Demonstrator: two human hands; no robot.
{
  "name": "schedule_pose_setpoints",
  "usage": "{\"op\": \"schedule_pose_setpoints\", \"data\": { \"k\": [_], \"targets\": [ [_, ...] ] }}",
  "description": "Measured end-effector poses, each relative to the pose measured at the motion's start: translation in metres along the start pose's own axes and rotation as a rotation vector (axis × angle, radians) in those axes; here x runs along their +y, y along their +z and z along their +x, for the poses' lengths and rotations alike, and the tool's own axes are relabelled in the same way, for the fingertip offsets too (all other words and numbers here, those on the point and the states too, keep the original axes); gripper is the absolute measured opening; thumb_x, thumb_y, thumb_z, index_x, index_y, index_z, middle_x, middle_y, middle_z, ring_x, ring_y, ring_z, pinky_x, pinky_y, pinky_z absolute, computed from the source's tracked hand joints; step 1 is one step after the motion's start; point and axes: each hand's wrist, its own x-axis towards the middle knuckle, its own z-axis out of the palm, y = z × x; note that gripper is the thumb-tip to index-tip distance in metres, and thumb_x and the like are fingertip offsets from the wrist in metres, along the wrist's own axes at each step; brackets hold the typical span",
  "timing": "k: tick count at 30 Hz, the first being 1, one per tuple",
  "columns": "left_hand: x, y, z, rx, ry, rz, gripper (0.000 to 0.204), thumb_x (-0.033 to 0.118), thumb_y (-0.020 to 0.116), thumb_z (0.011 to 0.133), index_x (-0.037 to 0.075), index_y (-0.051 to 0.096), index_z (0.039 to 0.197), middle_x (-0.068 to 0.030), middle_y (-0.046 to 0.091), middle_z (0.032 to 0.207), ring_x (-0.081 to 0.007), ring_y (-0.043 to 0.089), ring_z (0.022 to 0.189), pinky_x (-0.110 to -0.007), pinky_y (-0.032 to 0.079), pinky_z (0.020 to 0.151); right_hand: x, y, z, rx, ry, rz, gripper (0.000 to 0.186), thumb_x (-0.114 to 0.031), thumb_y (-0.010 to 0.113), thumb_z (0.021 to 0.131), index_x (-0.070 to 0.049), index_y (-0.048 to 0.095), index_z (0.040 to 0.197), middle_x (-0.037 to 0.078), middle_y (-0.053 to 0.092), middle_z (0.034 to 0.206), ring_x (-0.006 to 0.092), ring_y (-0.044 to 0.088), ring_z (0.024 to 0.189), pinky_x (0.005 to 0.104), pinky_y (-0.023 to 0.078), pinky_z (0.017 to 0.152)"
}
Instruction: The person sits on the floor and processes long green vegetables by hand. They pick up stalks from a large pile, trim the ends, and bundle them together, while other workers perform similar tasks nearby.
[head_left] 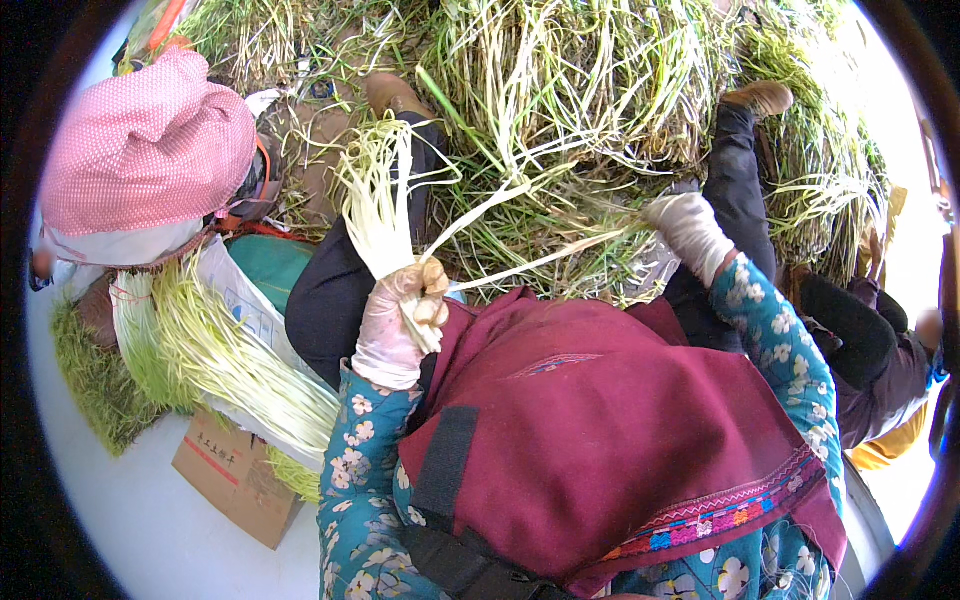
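A bunch of long, pale yellow-green leafy stalks stands upright in my left hand, its leafy ends fanning out away from me. The gloved fingers are closed around its lower part, and the cut ends stick out below them. My right hand, gloved too, is closed at the far end of a single pale stalk. This stalk stretches across my lap between the two hands. Another loose stalk slants up from beside the bunch.
Big heaps of green and straw-coloured stalks lie in front. At left, a person in a pink checked head covering sits close, near laid-out pale stalks and a cardboard box. Another person's dark-clothed leg is at right.
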Motion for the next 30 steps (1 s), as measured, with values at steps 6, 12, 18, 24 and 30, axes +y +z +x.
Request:
{"op": "schedule_pose_setpoints", "data": {
  "k": [6, 12, 18, 24, 30],
  "targets": [
    [0.015, -0.002, -0.021, -0.153, 0.06, -0.04, 0.023, 0.02, 0.067, 0.087, -0.001, 0.059, 0.091, -0.0034, 0.055, 0.07, -0.0094, 0.051, 0.048, -0.028, 0.047, 0.049, 0.022, -0.012, 0.025, -0.128, 0.186, -0.034, 0.019, -0.019, 0.055, 0.09, -0.01, 0.072, 0.09, 0.013, 0.069, 0.078, 0.0281, 0.071, 0.076, 0.041, 0.055, 0.061],
    [0.005, 0.008, -0.014, -0.106, -0.03, -0.047, 0.024, 0.018, 0.065, 0.087, -0.005, 0.059, 0.093, -0.0065, 0.058, 0.073, -0.0117, 0.055, 0.049, -0.033, 0.054, 0.053, -0.135, -0.096, 0.064, 0.025, -0.505, 0.119, 0.048, -0.021, 0.044, 0.101, -0.034, 0.037, 0.146, 0.005, 0.067, 0.085, 0.024, 0.069, 0.075, 0.0378, 0.057, 0.061],
    [0.014, 0.012, -0.045, -0.138, -0.016, -0.025, 0.027, 0.019, 0.065, 0.085, -0.007, 0.058, 0.085, -0.0095, 0.057, 0.059, -0.0162, 0.056, 0.043, -0.034, 0.053, 0.048, -0.061, -0.081, 0.144, 0.282, 0.196, 0.466, 0.025, -0.026, 0.049, 0.095, -0.013, 0.069, 0.102, 0.009, 0.07, 0.086, 0.0272, 0.068, 0.078, 0.034, 0.055, 0.068],
    [0.02, 0.009, -0.062, -0.185, 0.112, -0.104, 0.026, 0.014, 0.066, 0.082, -0.01, 0.058, 0.081, -0.0145, 0.059, 0.06, -0.0184, 0.055, 0.039, -0.036, 0.052, 0.045, 0.08, -0.053, 0.094, 0.162, 0.553, 0.583, 0.064, -0.031, 0.061, 0.09, -0.012, 0.039, 0.147, 0.014, 0.07, 0.096, 0.0237, 0.068, 0.081, 0.0365, 0.053, 0.073],
    [0.013, 0.03, -0.045, -0.038, 0.19, 0.204, 0.051, 0.02, 0.073, 0.077, -0.019, 0.059, 0.109, -0.0124, 0.062, 0.067, -0.0136, 0.057, 0.046, -0.027, 0.052, 0.044, -0.015, -0.088, 0.028, -0.033, 0.088, 1.27, 0.032, -0.026, 0.06, 0.096, -0.005, 0.068, 0.118, 0.003, 0.07, 0.108, 0.0064, 0.059, 0.087, 0.0235, 0.048, 0.077]
  ]
}}
